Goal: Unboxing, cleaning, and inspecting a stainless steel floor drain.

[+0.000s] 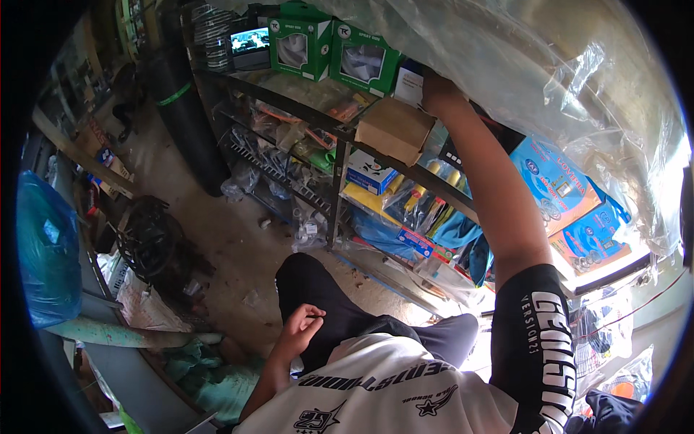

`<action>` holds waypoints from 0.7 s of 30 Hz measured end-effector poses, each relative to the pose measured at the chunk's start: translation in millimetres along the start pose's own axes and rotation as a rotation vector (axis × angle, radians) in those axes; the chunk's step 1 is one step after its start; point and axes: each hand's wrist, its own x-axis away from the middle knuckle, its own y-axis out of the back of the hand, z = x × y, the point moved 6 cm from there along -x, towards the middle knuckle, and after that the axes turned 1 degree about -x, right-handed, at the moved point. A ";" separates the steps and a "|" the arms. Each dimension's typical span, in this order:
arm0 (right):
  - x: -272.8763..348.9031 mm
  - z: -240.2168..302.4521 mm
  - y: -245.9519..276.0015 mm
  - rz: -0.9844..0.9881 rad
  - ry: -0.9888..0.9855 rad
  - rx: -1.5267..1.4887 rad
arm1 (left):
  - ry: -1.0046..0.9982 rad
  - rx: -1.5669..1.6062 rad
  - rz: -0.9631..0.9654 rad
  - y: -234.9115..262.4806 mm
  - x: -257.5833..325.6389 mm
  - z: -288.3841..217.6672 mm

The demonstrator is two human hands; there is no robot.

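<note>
The right hand (440,94), grip too hidden to tell, is beside a white, dark-topped box (410,86); the left hand (300,330) curls loosely, released.

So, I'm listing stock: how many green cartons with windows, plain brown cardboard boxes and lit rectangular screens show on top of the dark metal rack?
Green cartons with windows: 2
Plain brown cardboard box: 1
Lit rectangular screen: 1
Total: 4
</note>
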 end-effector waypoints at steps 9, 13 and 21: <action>39.5 32.9 57.1 -0.077 0.191 0.008 | -0.043 -0.158 0.173 -11.2 8.8 -34.8; 62.9 25.7 83.3 -0.177 0.104 -0.204 | -0.165 -0.018 0.117 -31.7 -1.4 -52.2; 186.2 56.2 197.2 -0.364 0.314 -0.615 | -0.430 0.084 0.010 -62.2 -23.6 -112.3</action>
